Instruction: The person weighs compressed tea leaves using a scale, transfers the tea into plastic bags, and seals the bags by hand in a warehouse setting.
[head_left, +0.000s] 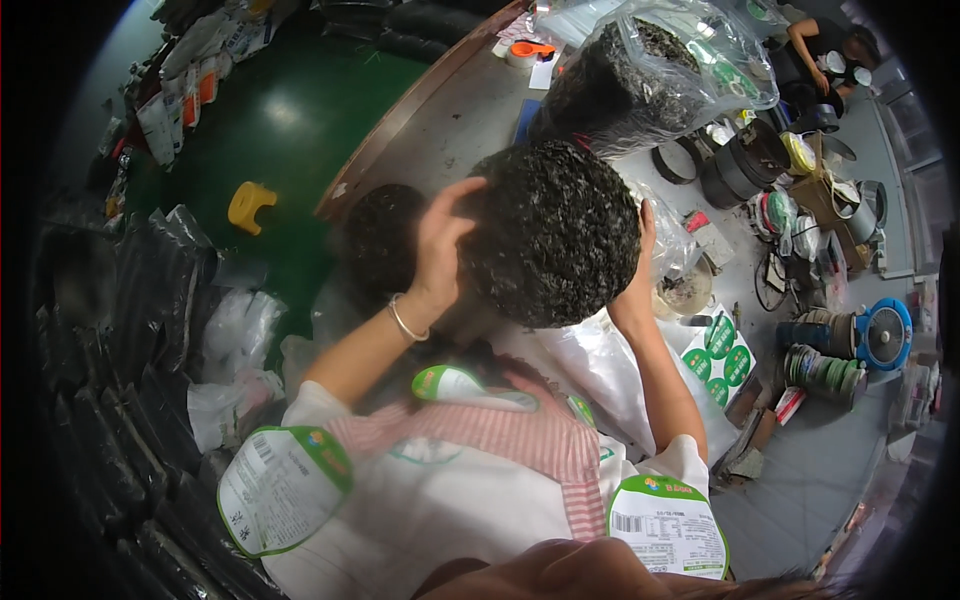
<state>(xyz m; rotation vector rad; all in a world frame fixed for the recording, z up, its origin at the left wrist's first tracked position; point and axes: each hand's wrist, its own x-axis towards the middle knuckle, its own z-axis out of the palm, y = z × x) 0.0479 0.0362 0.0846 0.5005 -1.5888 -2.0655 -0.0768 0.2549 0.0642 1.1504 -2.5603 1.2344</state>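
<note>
A thick, round, dark cake of what looks like dried seaweed is held up in front of my chest. My left hand grips its left edge with the fingers spread. On the opposite side, my right hand presses its rim, with most of the fingers hidden behind it. A second dark round cake is partly covered by my left hand and wrist. Beyond the held cake, a clear plastic bag contains a stack of similar dark cakes. White plastic sheeting lies below my right hand.
An orange tape dispenser is on the table. A sheet of green round stickers, sticker rolls, a blue fan and black round tins are at right. A yellow stool stands on the green floor. Another person sits far right.
</note>
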